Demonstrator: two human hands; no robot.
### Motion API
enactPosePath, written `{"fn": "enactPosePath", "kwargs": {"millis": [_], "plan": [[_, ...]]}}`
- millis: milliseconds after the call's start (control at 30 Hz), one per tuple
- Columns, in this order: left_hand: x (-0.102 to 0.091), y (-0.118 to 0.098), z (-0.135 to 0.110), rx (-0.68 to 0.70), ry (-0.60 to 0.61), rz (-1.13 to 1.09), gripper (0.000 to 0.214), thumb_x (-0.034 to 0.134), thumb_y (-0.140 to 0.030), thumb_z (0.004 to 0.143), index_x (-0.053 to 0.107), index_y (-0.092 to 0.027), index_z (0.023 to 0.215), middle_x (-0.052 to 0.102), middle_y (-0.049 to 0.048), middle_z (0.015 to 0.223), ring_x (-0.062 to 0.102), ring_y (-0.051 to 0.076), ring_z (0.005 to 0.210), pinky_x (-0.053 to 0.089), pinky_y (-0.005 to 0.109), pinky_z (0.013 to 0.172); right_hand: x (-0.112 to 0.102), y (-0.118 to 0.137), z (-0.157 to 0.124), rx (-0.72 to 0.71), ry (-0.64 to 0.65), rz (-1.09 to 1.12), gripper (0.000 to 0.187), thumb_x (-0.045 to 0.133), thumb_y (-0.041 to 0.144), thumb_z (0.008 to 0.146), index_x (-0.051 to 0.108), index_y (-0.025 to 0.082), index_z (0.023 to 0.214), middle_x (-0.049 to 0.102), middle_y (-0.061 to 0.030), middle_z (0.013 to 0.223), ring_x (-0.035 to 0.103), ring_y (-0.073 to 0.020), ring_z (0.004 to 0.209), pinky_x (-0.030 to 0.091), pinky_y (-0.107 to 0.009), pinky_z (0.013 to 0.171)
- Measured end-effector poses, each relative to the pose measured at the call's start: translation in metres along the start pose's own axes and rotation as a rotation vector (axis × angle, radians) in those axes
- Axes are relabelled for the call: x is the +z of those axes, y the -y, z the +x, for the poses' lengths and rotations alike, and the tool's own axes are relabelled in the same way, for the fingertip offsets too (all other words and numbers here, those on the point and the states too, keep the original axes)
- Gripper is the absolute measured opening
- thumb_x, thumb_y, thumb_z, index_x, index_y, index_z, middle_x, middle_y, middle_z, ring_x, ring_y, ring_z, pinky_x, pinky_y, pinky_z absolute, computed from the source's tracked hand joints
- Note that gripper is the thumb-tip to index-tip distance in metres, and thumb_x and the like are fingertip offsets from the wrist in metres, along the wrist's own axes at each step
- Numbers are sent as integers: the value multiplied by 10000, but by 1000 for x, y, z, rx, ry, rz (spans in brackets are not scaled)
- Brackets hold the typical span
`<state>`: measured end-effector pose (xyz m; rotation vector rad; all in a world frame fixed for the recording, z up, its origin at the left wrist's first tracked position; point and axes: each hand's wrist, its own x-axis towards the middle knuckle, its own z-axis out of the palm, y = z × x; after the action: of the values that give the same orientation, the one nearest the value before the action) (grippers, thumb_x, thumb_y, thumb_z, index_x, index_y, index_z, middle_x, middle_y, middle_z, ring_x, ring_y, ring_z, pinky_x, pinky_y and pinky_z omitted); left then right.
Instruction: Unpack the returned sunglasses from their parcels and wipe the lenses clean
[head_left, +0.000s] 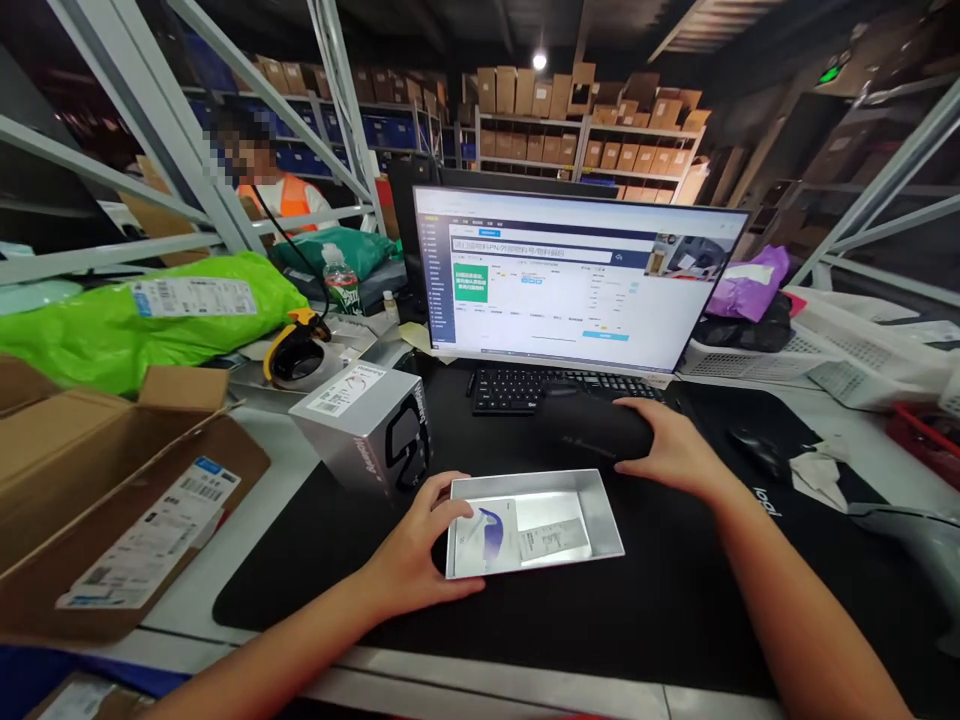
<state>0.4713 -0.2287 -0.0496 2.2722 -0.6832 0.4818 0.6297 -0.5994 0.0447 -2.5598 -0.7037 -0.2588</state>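
Observation:
My left hand (422, 555) grips the left end of an open white box (611, 525) on the black desk mat (517, 640). Inside the box lie a booklet with a purple picture (486, 535) and a small printed slip (553, 540). Just beyond the box, my right hand (671, 450) is closed around the right end of a dark, elongated case (596, 425), held in front of the keyboard (506, 390). What the case contains is hidden. A grey printed box (367, 430) stands upright to the left of my left hand.
A monitor (555, 280) stands behind the keyboard. At left are an open cardboard carton (172, 430) and a green parcel (150, 310). A mouse (757, 452), a barcode scanner (911, 540) and white baskets (862, 350) are at right. A person in an orange vest (296, 197) is beyond the frame.

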Motion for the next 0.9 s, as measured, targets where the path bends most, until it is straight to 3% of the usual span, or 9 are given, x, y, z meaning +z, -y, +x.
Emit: {"fn": "enactPosePath", "kwargs": {"millis": [133,233,300,400,500,600,667,767,900], "plan": [[8,4,35,-100,-53,7,587,871,-247,677,541,-245,1163,352,142,1467,463,345,1375,435,530,1147,-33,-11,-3,185,-406,238,892,915,482,556,582,239,1348,688,-103,1255,658,-350,1133,525,-494,1000],[15,12,69,-214,-45,-53,574,899,-275,646,582,-223,1121,359,134,1455,429,356,1408,373,547,1194,-44,-17,-9,178,-438,642,877,878,534,606,546,253,1367,688,-101,1267,668,-340,1134,543,-477,978],[19,20,89,-268,-33,-98,588,917,-300,625,593,-216,1109,386,132,1435,414,362,1424,383,543,1188,-46,-21,-14,145,-342,882,754,804,576,680,569,277,1332,687,-97,1287,675,-335,1139,543,-482,979],[26,33,107,-297,-55,-114,589,920,-315,624,595,-216,1104,422,132,1416,425,358,1422,470,519,1120,-39,-26,-21,176,-217,1015,621,643,680,776,618,301,1267,731,-106,1195,704,-353,1054,560,-540,903],[31,39,113,-302,-86,-110,568,904,-296,649,596,-209,1118,423,141,1443,414,360,1442,447,529,1142,-22,-26,-21,173,-100,963,674,394,761,857,620,285,1278,757,-140,1091,706,-379,1029,561,-585,815],[32,35,112,-313,-141,-81,621,856,-320,726,554,-204,1256,319,174,1555,325,370,1507,306,577,1227,-1,-17,-18,181,50,932,784,234,804,864,656,246,1217,760,-157,1010,715,-371,1000,564,-557,758],[31,26,107,-283,-202,-82,787,852,-418,741,460,-214,1392,246,194,1616,256,379,1540,239,603,1248,12,-7,-18,206,147,987,827,310,883,784,689,235,1131,761,-144,962,731,-350,897,570,-523,717],[27,4,94,-146,-225,-274,1014,825,-628,717,343,-210,1506,313,218,1607,304,384,1521,230,610,1246,29,14,-22,212,305,1165,848,645,883,559,708,230,1096,767,-129,996,735,-317,840,580,-475,742],[21,-33,77,-40,83,-760,1125,824,-723,647,365,-211,1538,502,212,1505,466,393,1431,333,614,1193,52,47,-33,145,732,1421,914,907,589,470,658,220,1268,755,-127,1126,732,-314,971,567,-445,878]]}}
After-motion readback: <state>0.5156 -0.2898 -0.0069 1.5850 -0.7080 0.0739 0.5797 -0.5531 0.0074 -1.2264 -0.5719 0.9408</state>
